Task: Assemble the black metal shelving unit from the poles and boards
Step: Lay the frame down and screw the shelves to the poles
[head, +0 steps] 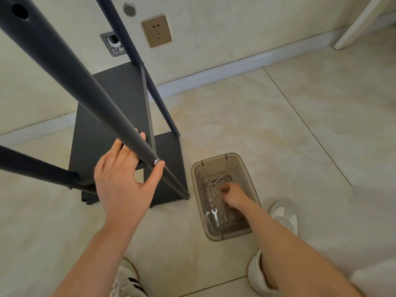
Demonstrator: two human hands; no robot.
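Shelving unit [111, 116] stands part-built on the floor [278, 125], back edge close to the wall [214, 39], with open tile to its right. Left hand [122, 179] loosely grasps the near pole [85, 88], thumb beside a bolt head [156, 161]. Bin [246, 168] sits just beside the unit's front right corner. Right hand [233, 195] reaches in among loose bolts [216, 181]; its grip cannot be told. Risk: steadied one-handed, the frame may rack or tip, and the bin lies close to the feet.

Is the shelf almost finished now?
Partly. Two black boards already sit between the poles. The left hand holds the near pole at a bolt, while the right hand digs in the plastic bin of loose bolts. A hole higher up that pole is empty, so more boards and wrench tightening probably remain.
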